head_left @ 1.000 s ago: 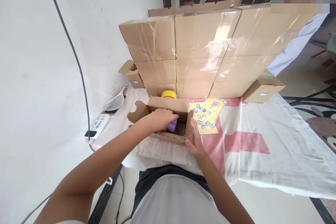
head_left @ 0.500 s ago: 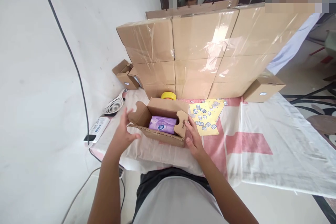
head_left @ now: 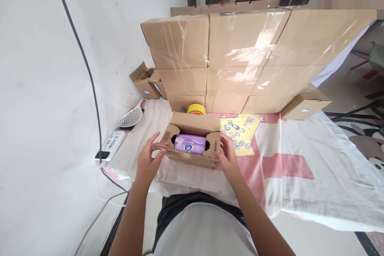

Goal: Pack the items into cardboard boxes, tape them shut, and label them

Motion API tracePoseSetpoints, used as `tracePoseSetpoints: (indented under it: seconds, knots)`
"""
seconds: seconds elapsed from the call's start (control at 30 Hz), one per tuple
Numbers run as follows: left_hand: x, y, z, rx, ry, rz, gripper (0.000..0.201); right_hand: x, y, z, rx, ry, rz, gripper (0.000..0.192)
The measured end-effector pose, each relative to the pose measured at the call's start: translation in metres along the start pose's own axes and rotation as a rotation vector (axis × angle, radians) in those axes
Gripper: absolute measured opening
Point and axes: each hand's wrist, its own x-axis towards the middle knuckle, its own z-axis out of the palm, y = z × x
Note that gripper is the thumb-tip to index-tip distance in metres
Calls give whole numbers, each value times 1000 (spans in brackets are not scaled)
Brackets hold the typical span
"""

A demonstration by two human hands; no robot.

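Observation:
An open cardboard box (head_left: 192,159) lies in front of me on the cloth-covered table, with its two short end flaps folded inward. Inside it is a purple pack (head_left: 189,144) with a blue round logo, which looks like a tissue pack. My left hand (head_left: 150,159) grips the box's left end, thumb over the front edge and fingers behind the corner. At the other end, my right hand (head_left: 229,159) curls around the right side, with its thumb near the front corner.
Taped cardboard boxes (head_left: 229,82) form a stack behind, with yellow tape rolls (head_left: 196,109) at its foot. A yellow sticker sheet (head_left: 240,138) lies to the right. On the left are a white mesh scoop-like item (head_left: 131,117), a white device (head_left: 113,144) and a hanging cable (head_left: 78,40).
My left hand has come in from beside the box onto its left end. The left end flap has folded inward. My right hand stays at the right end.

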Motion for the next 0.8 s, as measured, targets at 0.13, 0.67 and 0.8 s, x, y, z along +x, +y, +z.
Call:
tracePoseSetpoints:
  seconds: [0.13,0.67,0.8]
  knots:
    - [-1,2,8,35,103,-39,51,9,2,2,27,-14,30,75]
    - [2,29,30,161,263,-53,68,19,-10,8,284,-9,-32,53]
    - [-2,37,29,454,226,204,29,23,-8,3,130,-78,-249,29]
